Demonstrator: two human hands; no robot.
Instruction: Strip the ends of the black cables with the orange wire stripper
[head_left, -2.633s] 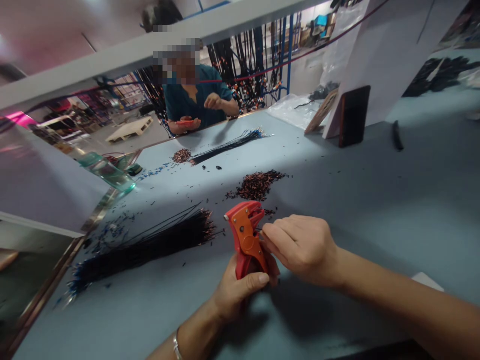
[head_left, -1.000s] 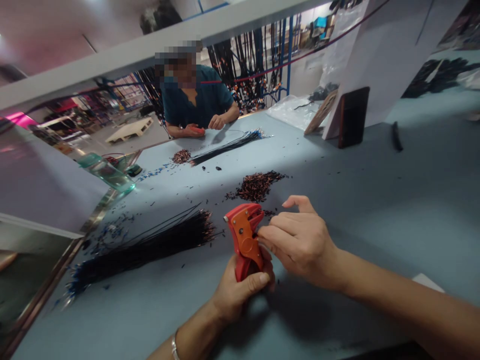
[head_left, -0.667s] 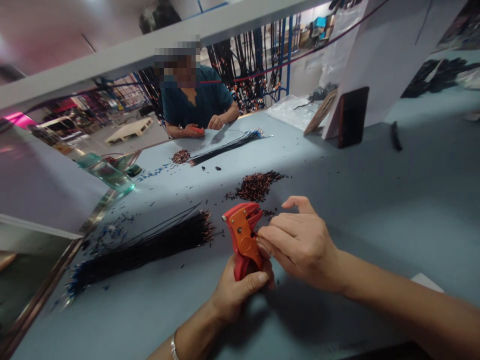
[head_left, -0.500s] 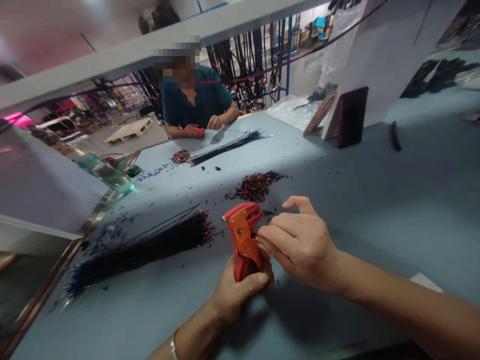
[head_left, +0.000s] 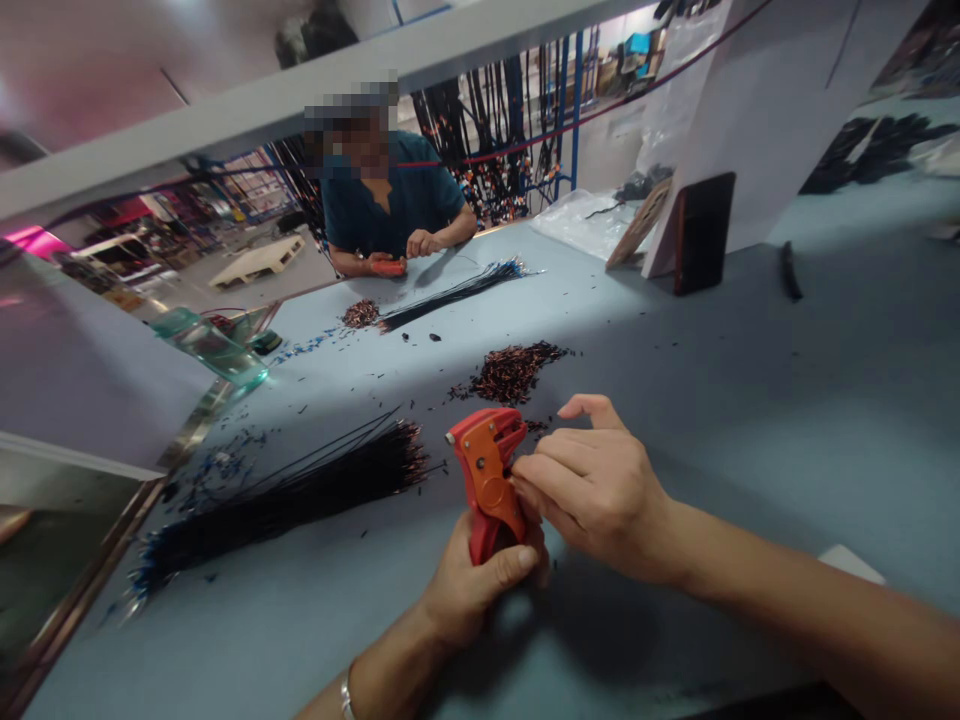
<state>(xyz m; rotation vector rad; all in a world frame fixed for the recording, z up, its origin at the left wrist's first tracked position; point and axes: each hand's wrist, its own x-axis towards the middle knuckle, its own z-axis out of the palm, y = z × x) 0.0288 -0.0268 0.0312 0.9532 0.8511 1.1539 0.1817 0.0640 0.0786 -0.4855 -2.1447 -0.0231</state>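
Observation:
My left hand is wrapped round the handles of a red and orange wire stripper, which stands roughly upright with its jaws at the top. Close against the tool's right side is my right hand, its lower fingers curled and pressed together while the index finger arches away. Whatever those fingers pinch is hidden. A thick bundle of black wires lies to the left, with copper-coloured ends towards the tool and blue ends at the far left. Just beyond the stripper sits a pile of short black and copper-coloured scraps.
Across the table a person holds a red tool near a second wire bundle and a small scrap pile. A clear bottle lies at the left edge. A dark phone leans by a white upright panel.
My hands and the wire stripper have stayed almost in place, with only a slight shift. Across the table, the person's hands have moved a little to the left.

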